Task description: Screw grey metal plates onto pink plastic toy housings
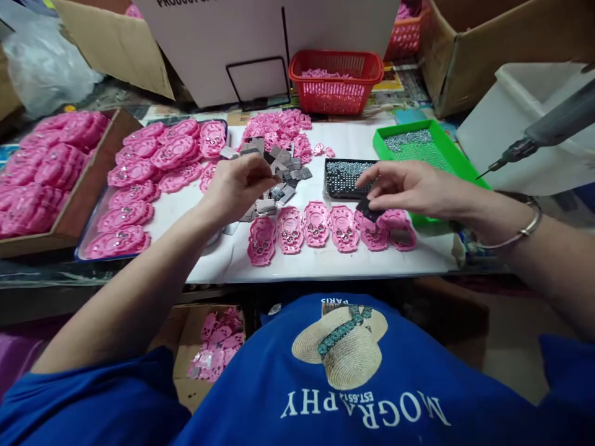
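My right hand (409,189) pinches a thin dark square plate (369,210) between thumb and fingers, just over the right part of a row of pink plastic shells (317,224). One shell at the row's right end holds a grey square plate (400,238); others show small shiny metal parts. My left hand (242,186) is closed, fingertips together, at a heap of loose grey square plates (284,167). What its fingers hold, if anything, is hidden. Beyond my right fingers sits a black tray (341,179) of small screws.
Small pink parts (279,130) lie heaped behind the plates. A blue-rimmed tray (86,232) and a cardboard box (69,220) of pink shells stand left. At right are a green tray (465,170) with screws and a hanging screwdriver (525,145). A red basket (337,96) stands behind.
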The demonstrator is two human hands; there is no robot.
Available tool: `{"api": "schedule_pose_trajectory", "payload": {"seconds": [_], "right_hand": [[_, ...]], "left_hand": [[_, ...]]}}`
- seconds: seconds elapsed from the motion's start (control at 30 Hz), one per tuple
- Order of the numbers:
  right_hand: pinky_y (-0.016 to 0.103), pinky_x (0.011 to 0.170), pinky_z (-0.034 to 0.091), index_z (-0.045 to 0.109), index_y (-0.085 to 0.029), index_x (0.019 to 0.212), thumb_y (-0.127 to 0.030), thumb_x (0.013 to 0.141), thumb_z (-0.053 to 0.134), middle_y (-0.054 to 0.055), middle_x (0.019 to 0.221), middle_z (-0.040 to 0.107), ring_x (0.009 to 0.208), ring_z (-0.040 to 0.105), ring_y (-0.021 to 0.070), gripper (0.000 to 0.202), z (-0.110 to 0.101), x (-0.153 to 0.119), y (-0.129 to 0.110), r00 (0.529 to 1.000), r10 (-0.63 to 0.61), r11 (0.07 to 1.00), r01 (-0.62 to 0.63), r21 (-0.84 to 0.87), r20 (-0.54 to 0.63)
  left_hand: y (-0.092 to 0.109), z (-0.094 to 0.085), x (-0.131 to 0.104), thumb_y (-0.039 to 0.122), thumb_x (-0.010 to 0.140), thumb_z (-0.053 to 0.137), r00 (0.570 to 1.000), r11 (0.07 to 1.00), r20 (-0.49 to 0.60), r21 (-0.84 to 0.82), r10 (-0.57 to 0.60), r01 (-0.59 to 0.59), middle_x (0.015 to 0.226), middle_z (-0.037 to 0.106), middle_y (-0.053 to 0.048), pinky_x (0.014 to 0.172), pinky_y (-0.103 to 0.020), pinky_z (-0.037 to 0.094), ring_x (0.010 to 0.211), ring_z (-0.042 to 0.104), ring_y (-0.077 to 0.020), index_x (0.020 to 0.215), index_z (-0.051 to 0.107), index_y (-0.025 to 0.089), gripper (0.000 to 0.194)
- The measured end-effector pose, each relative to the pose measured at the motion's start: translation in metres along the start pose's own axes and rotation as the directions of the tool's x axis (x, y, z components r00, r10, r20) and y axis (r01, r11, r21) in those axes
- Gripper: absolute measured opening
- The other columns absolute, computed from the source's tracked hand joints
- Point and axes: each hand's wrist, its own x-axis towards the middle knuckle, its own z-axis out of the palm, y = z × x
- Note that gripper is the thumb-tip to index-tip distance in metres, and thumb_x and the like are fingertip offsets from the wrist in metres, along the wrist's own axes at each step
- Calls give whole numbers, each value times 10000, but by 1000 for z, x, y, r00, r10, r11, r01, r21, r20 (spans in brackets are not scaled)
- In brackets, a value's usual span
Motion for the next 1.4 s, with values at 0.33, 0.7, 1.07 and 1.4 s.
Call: {"api": "schedule_pose_trajectory", "payload": {"seconds": [0.33,0.7,1.07,1.4], "right_hand": [[207,616,443,692,-181,992,-326,815,633,1,807,693,630,592,58,236,11,-20,20,990,75,944,-31,-327,122],[218,657,454,740,-215,900,-322,842,608,-8,835,703,684,612,71,180,6,-8,37,971,-46,933,126,-338,235],[244,707,437,708,-185,852,-331,852,616,18,864,681,747,595,86,172,11,-11,37,980,-162,900,193,-390,113],[245,707,469,714,-182,916,-365,868,584,10,843,694,714,597,80,230,33,-11,7,966,-196,959,154,-237,-168]], "left_hand": [[31,27,-10,275,773,727,995,981,101,-191,-18,38,765,694,-17,576,-227,503,671,647,-117,787,630,174,141],[30,35,-16,307,733,758,987,939,112,-310,-117,146,702,650,-12,546,-248,499,620,614,-119,773,654,193,159],[44,41,-24,271,746,767,962,842,197,-472,-189,261,674,630,1,514,-212,496,552,575,-84,787,642,162,171],[61,62,-36,241,772,740,924,598,314,-704,-220,382,787,648,18,663,-239,576,677,689,-113,923,572,175,235]]}}
